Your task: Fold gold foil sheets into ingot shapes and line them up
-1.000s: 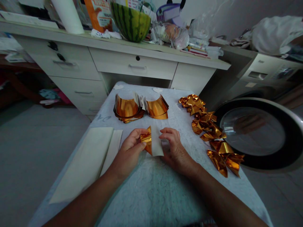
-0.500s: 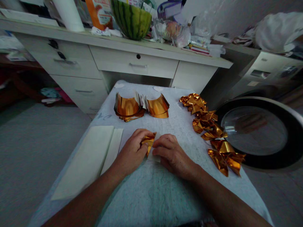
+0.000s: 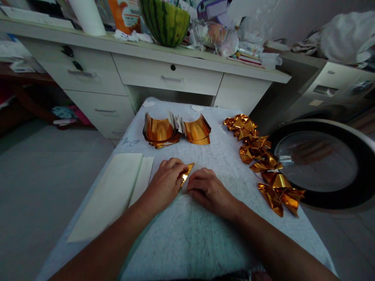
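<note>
My left hand (image 3: 167, 180) is closed on a small piece of gold foil (image 3: 185, 176), its pointed corner sticking out past the fingers. Just to the right, my right hand (image 3: 208, 190) has its thumb and fingers pinched together; what they hold, if anything, is too small to name. Beyond the hands lie two stacks of curved gold foil sheets, the left stack (image 3: 159, 129) and the right stack (image 3: 197, 130). A row of folded gold foil pieces (image 3: 254, 150) runs down the right side of the cloth. White paper sheets (image 3: 113, 191) lie left of my left hand.
A pale cloth (image 3: 187, 242) covers the table. Behind it stands a white counter (image 3: 193, 58) with drawers, bearing a cut watermelon (image 3: 166, 23), a glass bowl and packages. On the right, the open round door (image 3: 316, 162) of a washing machine reaches the table's edge.
My left fingers have closed further over the foil, so less of it shows. My right fingers are drawn closer together, and the pale paper beneath them has mostly gone from sight.
</note>
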{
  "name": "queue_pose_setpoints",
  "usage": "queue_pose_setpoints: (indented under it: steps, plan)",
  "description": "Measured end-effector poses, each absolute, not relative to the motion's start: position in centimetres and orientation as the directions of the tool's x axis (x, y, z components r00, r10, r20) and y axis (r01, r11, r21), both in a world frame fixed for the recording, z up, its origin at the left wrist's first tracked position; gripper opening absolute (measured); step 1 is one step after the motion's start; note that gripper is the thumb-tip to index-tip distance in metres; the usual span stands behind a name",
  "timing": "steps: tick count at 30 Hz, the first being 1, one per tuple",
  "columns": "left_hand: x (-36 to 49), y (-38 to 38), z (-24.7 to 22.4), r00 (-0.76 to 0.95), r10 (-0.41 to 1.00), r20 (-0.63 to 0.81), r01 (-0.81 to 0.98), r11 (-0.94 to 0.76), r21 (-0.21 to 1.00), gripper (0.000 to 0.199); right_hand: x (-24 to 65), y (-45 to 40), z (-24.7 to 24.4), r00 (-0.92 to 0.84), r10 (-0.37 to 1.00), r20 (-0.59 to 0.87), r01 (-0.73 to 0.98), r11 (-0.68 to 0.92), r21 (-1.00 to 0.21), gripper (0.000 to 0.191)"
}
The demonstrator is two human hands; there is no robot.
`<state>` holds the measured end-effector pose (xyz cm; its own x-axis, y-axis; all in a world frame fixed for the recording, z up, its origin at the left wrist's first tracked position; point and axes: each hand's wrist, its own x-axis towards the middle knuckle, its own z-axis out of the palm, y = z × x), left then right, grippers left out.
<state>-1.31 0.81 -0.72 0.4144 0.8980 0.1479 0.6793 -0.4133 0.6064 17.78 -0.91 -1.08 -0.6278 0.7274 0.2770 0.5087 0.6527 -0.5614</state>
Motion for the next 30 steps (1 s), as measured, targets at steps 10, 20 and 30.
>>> queue_pose_setpoints:
  steps: [10,20,30]
  plan:
    - [-2.0,0.6,-0.1,0.447,0.894,0.028,0.675,-0.358,0.645,0.017,16.8,-0.3,-0.7,-0.493,0.863,0.105,0.621,0.435,-0.652,0.008]
    - [-2.4,0.6,0.2,0.485,0.873,-0.053,0.699,-0.351,0.624,0.017,15.9,1.3,0.6,-0.506,0.862,-0.005,0.698,0.407,-0.589,0.010]
    - [-2.5,0.2,0.5,0.489,0.870,-0.061,0.704,-0.352,0.617,0.004,15.9,0.7,-0.7,-0.450,0.889,0.088,0.671,0.401,-0.624,0.008]
